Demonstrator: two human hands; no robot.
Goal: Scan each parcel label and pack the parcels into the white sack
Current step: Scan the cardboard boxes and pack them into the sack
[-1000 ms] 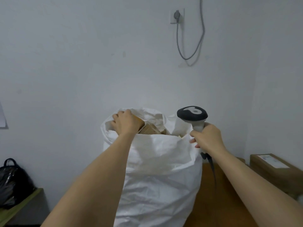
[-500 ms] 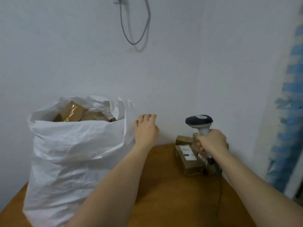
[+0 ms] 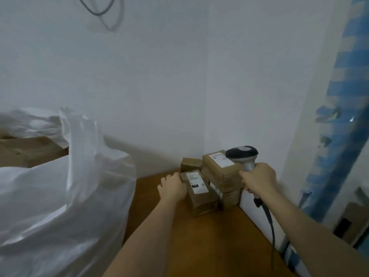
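Note:
The white sack (image 3: 60,196) stands at the left on the brown table (image 3: 199,246), with brown parcels (image 3: 26,150) showing at its open top. In the table's back right corner lies a group of cardboard parcels. My left hand (image 3: 172,186) is on the left end of the front parcel (image 3: 201,198), fingers curled over its top edge; its white label faces up. Beside it is a stack of labelled parcels (image 3: 221,166), with a small box (image 3: 189,163) behind. My right hand (image 3: 258,179) grips the handle of the barcode scanner (image 3: 242,154), whose head hovers over the stack.
The scanner's cable (image 3: 269,218) hangs down past the table's right edge. White walls close in the corner behind the parcels. A blue and white patterned sheet (image 3: 339,116) hangs at the right. A grey cable (image 3: 103,13) loops on the wall above.
My view has swung right, from the sack to the parcels. My left hand left the sack's rim, crossed the table and reached the front parcel. My right hand carried the scanner over the stack.

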